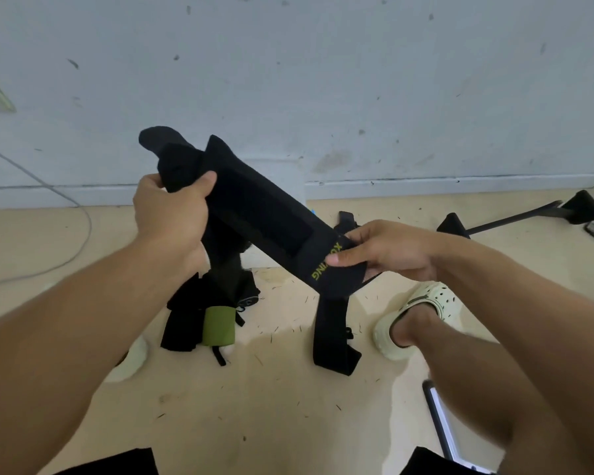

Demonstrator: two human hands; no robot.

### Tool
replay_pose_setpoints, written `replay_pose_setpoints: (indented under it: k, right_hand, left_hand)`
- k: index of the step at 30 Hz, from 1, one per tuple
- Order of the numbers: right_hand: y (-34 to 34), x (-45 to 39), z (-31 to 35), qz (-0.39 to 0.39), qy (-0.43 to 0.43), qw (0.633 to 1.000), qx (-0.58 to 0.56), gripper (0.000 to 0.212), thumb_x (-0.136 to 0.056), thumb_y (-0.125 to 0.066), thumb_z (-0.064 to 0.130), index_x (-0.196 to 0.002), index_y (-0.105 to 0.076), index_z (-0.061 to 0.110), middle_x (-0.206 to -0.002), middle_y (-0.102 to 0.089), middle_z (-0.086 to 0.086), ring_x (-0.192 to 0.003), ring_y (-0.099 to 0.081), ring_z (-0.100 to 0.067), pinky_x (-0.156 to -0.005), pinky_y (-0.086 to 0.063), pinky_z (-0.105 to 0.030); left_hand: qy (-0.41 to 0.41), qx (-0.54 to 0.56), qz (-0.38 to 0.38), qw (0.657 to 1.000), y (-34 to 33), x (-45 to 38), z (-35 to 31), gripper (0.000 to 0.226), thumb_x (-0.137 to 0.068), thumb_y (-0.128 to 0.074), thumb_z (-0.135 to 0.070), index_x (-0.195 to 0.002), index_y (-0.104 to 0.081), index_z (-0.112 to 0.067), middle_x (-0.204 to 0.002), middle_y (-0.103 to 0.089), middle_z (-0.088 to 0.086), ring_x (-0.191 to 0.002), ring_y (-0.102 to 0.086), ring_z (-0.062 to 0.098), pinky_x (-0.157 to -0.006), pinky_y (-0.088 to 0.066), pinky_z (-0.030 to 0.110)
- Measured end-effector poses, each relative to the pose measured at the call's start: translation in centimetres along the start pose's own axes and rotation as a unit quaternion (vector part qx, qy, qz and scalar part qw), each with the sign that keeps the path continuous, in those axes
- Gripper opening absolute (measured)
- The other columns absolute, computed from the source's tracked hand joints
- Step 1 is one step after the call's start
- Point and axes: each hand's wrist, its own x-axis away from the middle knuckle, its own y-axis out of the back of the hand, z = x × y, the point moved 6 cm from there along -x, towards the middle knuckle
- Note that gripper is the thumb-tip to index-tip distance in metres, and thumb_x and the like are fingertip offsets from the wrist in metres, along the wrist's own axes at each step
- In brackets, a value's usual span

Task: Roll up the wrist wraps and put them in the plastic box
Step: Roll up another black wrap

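The black wrist wrap is stretched in the air between both hands, its long axis slanting from upper left down to lower right. The left hand grips the wrap's upper end, fingers curled round it; the right hand pinches the lower, lettered end, so rolling would likely start there. Below the wrap, more straps lie on the floor. No plastic box is in view.

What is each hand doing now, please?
Left hand: closed, its grip round the upper end of the black wrist wrap.
Right hand: closed, pinching the lower end of the same wrap, at the yellow lettering.
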Motion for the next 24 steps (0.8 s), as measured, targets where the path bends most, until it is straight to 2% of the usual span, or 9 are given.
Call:
replay_pose_setpoints:
  k: [3,5,7,11,13,16,18,21,24]
  right_hand:
    - [1.3,-0.1,-0.2,-0.032,-0.003,0.996,-0.079,0.036,-0.094,-0.073,0.017,-0.123,-0.065,-0.003,-0.118,-0.075,-0.02,-0.109,-0.073,-0.037,-0.103,-0.056,-0.049]
    - [2.3,0.1,0.1,-0.072,0.012,0.989,-0.129,0.016,-0.094,-0.072,0.01,-0.108,-0.067,0.005,-0.103,-0.076,-0.017,-0.09,-0.075,-0.025,-0.083,-0.063,-0.04]
    - [3.6,0.5,0.6,-0.124,0.037,0.977,-0.172,0.01,-0.092,-0.073,0.007,-0.098,-0.067,0.012,-0.091,-0.075,-0.008,-0.077,-0.074,-0.017,-0.067,-0.062,-0.032]
    - [4.6,1.5,1.7,-0.184,0.086,0.967,-0.154,0.015,-0.084,-0.081,0.005,-0.091,-0.071,0.014,-0.085,-0.074,-0.006,-0.076,-0.072,-0.02,-0.074,-0.059,-0.036]
    - [3.6,1.7,2.1,-0.167,0.097,0.975,-0.109,0.02,-0.081,-0.083,0.001,-0.094,-0.076,0.013,-0.09,-0.076,-0.008,-0.082,-0.072,-0.026,-0.08,-0.057,-0.04]
    - [1.8,2.2,3.3,-0.134,0.121,0.983,-0.029,0.046,-0.076,-0.087,-0.001,-0.11,-0.078,0.028,-0.102,-0.078,-0.012,-0.091,-0.074,-0.027,-0.091,-0.059,-0.034]
    - [1.0,2.7,4.1,-0.123,0.131,0.984,0.018,0.058,-0.072,-0.09,0.001,-0.115,-0.071,0.035,-0.098,-0.078,-0.01,-0.08,-0.072,-0.022,-0.083,-0.059,-0.027]
    - [-0.4,3.6,5.1,-0.086,0.144,0.985,0.038,0.046,-0.072,-0.091,0.003,-0.104,-0.066,0.024,-0.084,-0.078,-0.001,-0.072,-0.07,-0.014,-0.064,-0.053,-0.021]
    - [-1.6,4.7,5.8,-0.055,0.175,0.983,0.014,0.027,-0.078,-0.086,0.001,-0.096,-0.072,0.014,-0.099,-0.081,0.0,-0.084,-0.076,-0.012,-0.066,-0.055,-0.015]
  left_hand:
    - [-0.002,-0.018,-0.007,1.0,0.5,-0.7,0.6,0.043,-0.093,-0.079,-0.026,-0.13,-0.058,-0.018,-0.116,-0.071,0.001,-0.1,-0.073,0.019,-0.071,-0.061,0.03]
    - [0.001,-0.041,-0.018,0.999,1.1,-1.1,0.9,0.031,-0.097,-0.072,-0.034,-0.122,-0.062,-0.02,-0.116,-0.072,0.003,-0.103,-0.073,0.023,-0.085,-0.063,0.042]
    - [-0.005,-0.058,-0.043,0.997,1.7,-1.2,0.8,0.03,-0.099,-0.065,-0.041,-0.121,-0.063,-0.021,-0.118,-0.07,0.003,-0.106,-0.07,0.026,-0.096,-0.059,0.048]
    - [-0.043,-0.071,-0.076,0.994,2.6,-1.1,-0.2,0.036,-0.104,-0.059,-0.04,-0.133,-0.056,-0.018,-0.122,-0.061,0.0,-0.112,-0.062,0.02,-0.098,-0.054,0.038]
    - [-0.06,-0.077,-0.057,0.994,2.2,-0.5,-0.5,0.033,-0.104,-0.059,-0.04,-0.13,-0.056,-0.02,-0.121,-0.062,0.0,-0.112,-0.063,0.02,-0.096,-0.055,0.037]
    - [-0.076,-0.119,-0.003,0.99,1.0,0.8,-0.5,0.026,-0.104,-0.059,-0.041,-0.121,-0.056,-0.022,-0.117,-0.065,0.003,-0.11,-0.066,0.022,-0.094,-0.057,0.042]
    - [-0.091,-0.158,0.038,0.982,0.1,1.8,-0.3,0.024,-0.105,-0.057,-0.04,-0.119,-0.056,-0.021,-0.113,-0.067,0.002,-0.106,-0.067,0.021,-0.089,-0.057,0.039]
    - [-0.092,-0.196,0.093,0.972,-0.9,3.1,0.6,0.021,-0.105,-0.057,-0.041,-0.117,-0.057,-0.024,-0.109,-0.071,0.0,-0.102,-0.069,0.019,-0.088,-0.057,0.04]
    - [-0.095,-0.222,0.137,0.961,-1.7,4.4,1.4,0.021,-0.105,-0.056,-0.041,-0.116,-0.058,-0.024,-0.103,-0.073,-0.001,-0.098,-0.071,0.018,-0.081,-0.056,0.036]
